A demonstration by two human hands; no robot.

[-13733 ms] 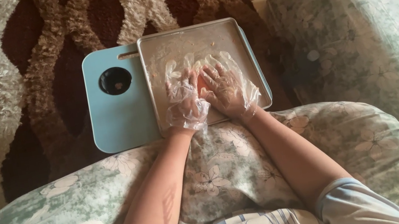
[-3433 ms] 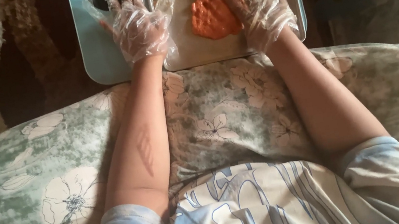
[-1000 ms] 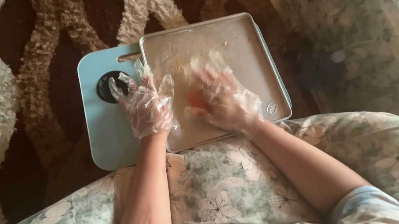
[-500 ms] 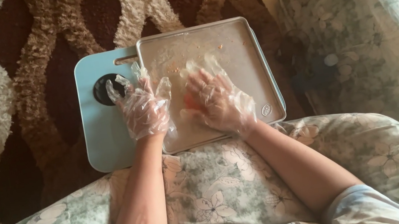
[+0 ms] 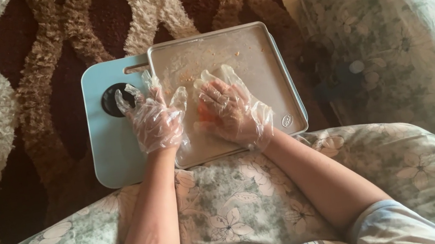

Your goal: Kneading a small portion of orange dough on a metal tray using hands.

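Nearest the person, a floral-patterned green and white cushion point(image 5: 234, 214) lies across the lap, and both forearms reach forward over it. The left hand point(image 5: 155, 121), in a loose clear plastic glove, rests spread and open, its palm flat across the left rim of the metal tray and onto the board beside it, gripping nothing. The right hand point(image 5: 230, 111), gloved the same way, is curled down over a soft orange lump of dough-like food point(image 5: 205, 113), pressing it against the tray; only an edge of the lump shows at the thumb side, between the two hands.

The lump looks light, soft and sticky, likely to smear and tear rather than lift whole, so it is best gathered from underneath with cupped fingers; the thin gloves may slip or cling to it.

Under both hands sits a shallow rectangular silver metal tray point(image 5: 266, 60), dusted with orange crumbs beyond the fingertips. It lies on a pale blue plastic cutting board point(image 5: 112, 152) that has a dark round hole point(image 5: 117, 100) just past the left fingers.

Farther out spreads a shaggy brown, tan and white patterned rug point(image 5: 3, 88). To the right of the right hand lies more pale floral fabric point(image 5: 411, 34), brightly sunlit.
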